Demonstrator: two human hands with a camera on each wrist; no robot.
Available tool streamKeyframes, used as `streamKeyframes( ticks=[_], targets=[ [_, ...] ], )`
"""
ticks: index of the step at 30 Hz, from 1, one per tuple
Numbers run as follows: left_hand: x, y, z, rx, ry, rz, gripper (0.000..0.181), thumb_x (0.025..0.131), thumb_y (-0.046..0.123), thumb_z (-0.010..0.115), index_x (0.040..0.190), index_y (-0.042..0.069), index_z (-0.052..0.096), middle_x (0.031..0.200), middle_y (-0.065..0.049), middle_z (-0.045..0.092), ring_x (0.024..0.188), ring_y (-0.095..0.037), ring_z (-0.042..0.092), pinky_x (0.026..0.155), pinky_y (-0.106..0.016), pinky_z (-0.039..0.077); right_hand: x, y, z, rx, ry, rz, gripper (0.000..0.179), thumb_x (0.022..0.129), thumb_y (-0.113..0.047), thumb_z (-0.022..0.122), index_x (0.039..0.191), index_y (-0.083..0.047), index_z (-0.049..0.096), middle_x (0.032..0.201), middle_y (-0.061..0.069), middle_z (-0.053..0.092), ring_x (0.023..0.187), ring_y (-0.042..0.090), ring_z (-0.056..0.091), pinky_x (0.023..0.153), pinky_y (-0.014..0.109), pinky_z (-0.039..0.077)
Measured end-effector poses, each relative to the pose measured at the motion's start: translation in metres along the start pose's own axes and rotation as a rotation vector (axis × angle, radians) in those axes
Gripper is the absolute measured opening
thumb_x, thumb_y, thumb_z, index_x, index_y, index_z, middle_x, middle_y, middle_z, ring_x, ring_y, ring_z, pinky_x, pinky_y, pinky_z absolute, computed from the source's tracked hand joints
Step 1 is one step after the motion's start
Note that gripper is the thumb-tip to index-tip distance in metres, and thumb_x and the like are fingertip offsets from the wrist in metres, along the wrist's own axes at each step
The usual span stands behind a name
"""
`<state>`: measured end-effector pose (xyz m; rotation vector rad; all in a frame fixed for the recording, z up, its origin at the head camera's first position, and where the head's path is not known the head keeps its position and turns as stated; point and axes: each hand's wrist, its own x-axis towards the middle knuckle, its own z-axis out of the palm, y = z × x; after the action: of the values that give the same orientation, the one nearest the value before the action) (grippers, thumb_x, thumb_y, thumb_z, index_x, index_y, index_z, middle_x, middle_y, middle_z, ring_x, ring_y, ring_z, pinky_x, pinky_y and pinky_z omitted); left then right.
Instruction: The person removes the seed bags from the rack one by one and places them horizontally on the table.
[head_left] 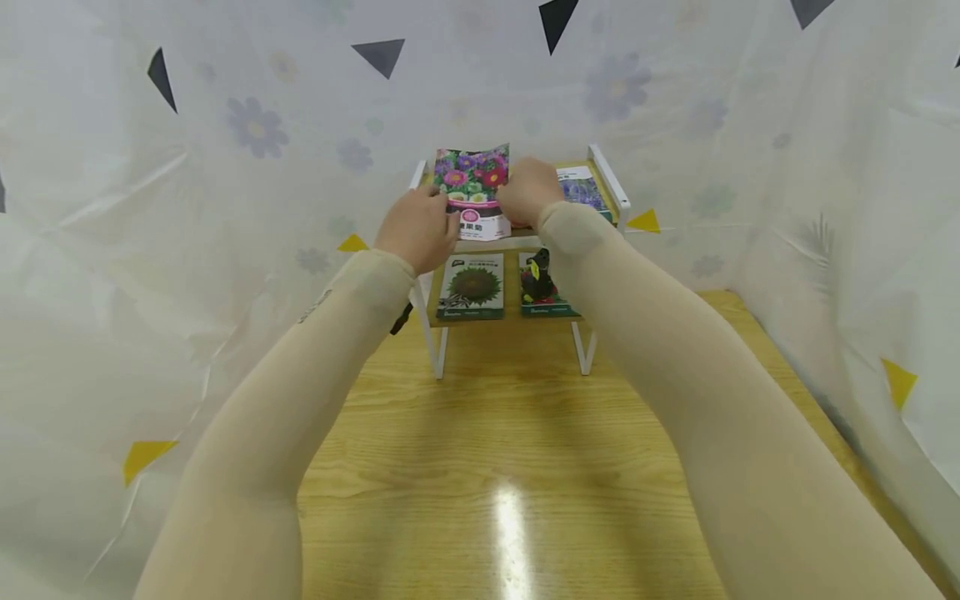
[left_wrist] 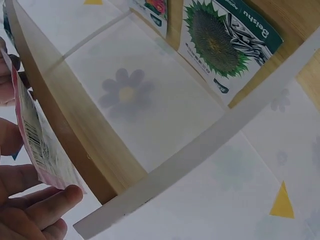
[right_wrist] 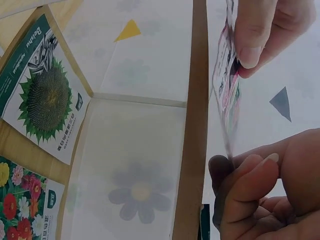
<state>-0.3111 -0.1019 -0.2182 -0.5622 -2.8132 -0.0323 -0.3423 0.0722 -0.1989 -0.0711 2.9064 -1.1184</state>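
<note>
A flower seed packet (head_left: pixel 472 177), printed with pink and purple blooms, tilts up over the top tier of a small rack (head_left: pixel 611 179). My left hand (head_left: pixel 420 227) pinches its left edge, fingertips near the lower corner. Gripping the opposite edge is my right hand (head_left: pixel 529 193). In the left wrist view, the back of the packet (left_wrist: pixel 37 142) shows a barcode, just beyond the brown shelf edge (left_wrist: pixel 75 142). The right wrist view catches the packet (right_wrist: pixel 227 90) nearly edge-on, with the fingers (right_wrist: pixel 245 190) of my right hand at its lower end.
A purple-flower packet (head_left: pixel 581 190) lies on the upper tier, right of my right hand. Below are a sunflower packet (head_left: pixel 472 287) and a red-flower packet (head_left: pixel 543 287), partly covered by my arm. The rack stands on a wooden table (head_left: pixel 480 442) before a patterned curtain (head_left: pixel 315 100).
</note>
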Motion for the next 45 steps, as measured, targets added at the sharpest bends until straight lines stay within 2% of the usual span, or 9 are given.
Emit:
streamKeyframes(
  ticks=[6,10,15,20,24,32,36,39,45],
  targets=[
    [-0.005,-0.001,-0.001,-0.112,0.105,-0.043,0.039,0.101,0.023,0.040,0.119,-0.004,0.063,0.132,-0.019,0.053,0.119,-0.030,0.051,0.102,-0.040,0.041,-0.009,0.003,-0.005,0.140,-0.020,-0.029,0.037,0.096,-0.013,0.044,0.059,-0.012,0.037,0.045,-0.003,0.034,0.039,0.012,0.030,0.044,0.028,0.031],
    [-0.011,-0.003,0.000,-0.186,0.151,-0.073,0.040,0.100,0.022,0.044,0.128,-0.003,0.058,0.135,-0.018,0.052,0.123,-0.030,0.049,0.104,-0.040,0.040,-0.017,0.006,-0.006,0.179,-0.037,-0.051,0.036,0.095,-0.011,0.046,0.062,-0.012,0.034,0.047,-0.002,0.033,0.041,0.012,0.030,0.046,0.028,0.034],
    [-0.020,-0.004,-0.002,-0.251,0.222,-0.105,0.041,0.098,0.021,0.051,0.132,-0.001,0.056,0.130,-0.017,0.056,0.118,-0.030,0.053,0.101,-0.039,0.043,-0.027,0.009,-0.004,0.170,-0.056,-0.086,0.031,0.096,-0.016,0.052,0.069,-0.010,0.039,0.062,0.004,0.048,0.052,0.015,0.044,0.053,0.028,0.040],
    [-0.030,-0.005,-0.003,-0.337,0.300,-0.148,0.044,0.096,0.018,0.057,0.137,0.003,0.052,0.125,-0.014,0.059,0.098,-0.025,0.059,0.083,-0.034,0.051,-0.041,0.012,-0.002,0.177,-0.062,-0.138,0.013,0.095,-0.019,0.056,0.097,-0.006,0.055,0.090,0.012,0.066,0.072,0.022,0.061,0.064,0.031,0.053],
    [-0.041,-0.003,0.000,-0.421,0.371,-0.154,0.044,0.094,0.016,0.060,0.136,0.005,0.053,0.121,-0.013,0.060,0.083,-0.021,0.058,0.071,-0.031,0.051,-0.052,0.018,0.002,0.227,-0.062,-0.194,0.028,0.095,-0.018,0.056,0.119,-0.006,0.051,0.097,0.009,0.067,0.078,0.020,0.066,0.069,0.031,0.056],
    [-0.068,-0.003,0.013,-0.605,0.545,-0.121,0.038,0.089,0.013,0.068,0.126,0.004,0.062,0.117,-0.011,0.061,0.084,-0.018,0.063,0.070,-0.028,0.055,-0.078,0.034,0.020,0.264,-0.016,-0.397,0.021,0.096,-0.020,0.057,0.111,-0.009,0.047,0.085,0.003,0.069,0.067,0.018,0.066,0.058,0.033,0.051],
    [-0.087,-0.007,0.022,-0.721,0.555,-0.140,0.047,0.087,0.014,0.071,0.131,0.003,0.058,0.113,-0.010,0.062,0.085,-0.017,0.064,0.070,-0.027,0.055,-0.088,0.045,0.035,0.276,0.015,-0.525,0.022,0.095,-0.019,0.061,0.108,-0.006,0.049,0.085,0.006,0.066,0.063,0.017,0.065,0.058,0.032,0.053],
    [-0.101,-0.008,0.033,-0.809,0.525,-0.136,0.051,0.086,0.013,0.073,0.133,0.002,0.055,0.102,-0.009,0.064,0.083,-0.015,0.062,0.068,-0.023,0.053,-0.095,0.056,0.049,0.264,0.048,-0.597,0.022,0.093,-0.016,0.063,0.107,-0.003,0.052,0.084,0.007,0.065,0.062,0.017,0.062,0.059,0.032,0.051],
    [-0.126,-0.007,0.059,-0.886,0.468,-0.128,0.047,0.086,0.014,0.074,0.129,0.003,0.059,0.089,-0.009,0.064,0.077,-0.015,0.060,0.062,-0.018,0.051,-0.105,0.083,0.078,0.219,0.076,-0.642,0.020,0.092,-0.017,0.066,0.104,-0.006,0.054,0.083,0.002,0.062,0.064,0.012,0.058,0.059,0.031,0.049]
  ],
)
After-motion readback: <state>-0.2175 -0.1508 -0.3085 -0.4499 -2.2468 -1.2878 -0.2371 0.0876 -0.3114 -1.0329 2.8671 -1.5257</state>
